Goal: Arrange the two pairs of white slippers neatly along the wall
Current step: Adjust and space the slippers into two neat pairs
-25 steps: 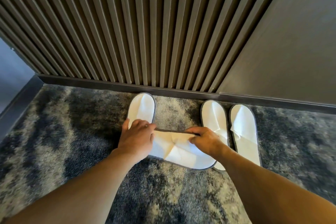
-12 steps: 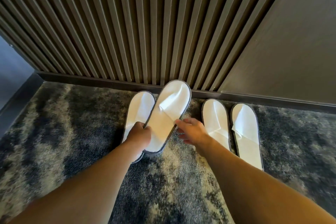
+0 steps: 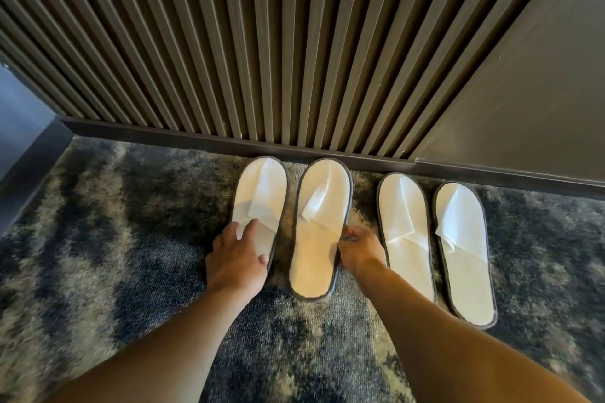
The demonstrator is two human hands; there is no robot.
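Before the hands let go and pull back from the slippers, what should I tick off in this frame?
1. All four white flat slippers lie on the grey mottled carpet: ok.
2. Toes point at the dark baseboard: ok.
3. Right pair, third slipper and fourth slipper, lies parallel: ok.
4. Left pair, first slipper and second slipper, lies parallel with a narrow gap: ok.
5. Heels level across the pairs: not ok, the right pair sits nearer the camera.
6. Left hand rests on the first slipper, right hand touches the second slipper's edge; firmness of grip: cannot tell.
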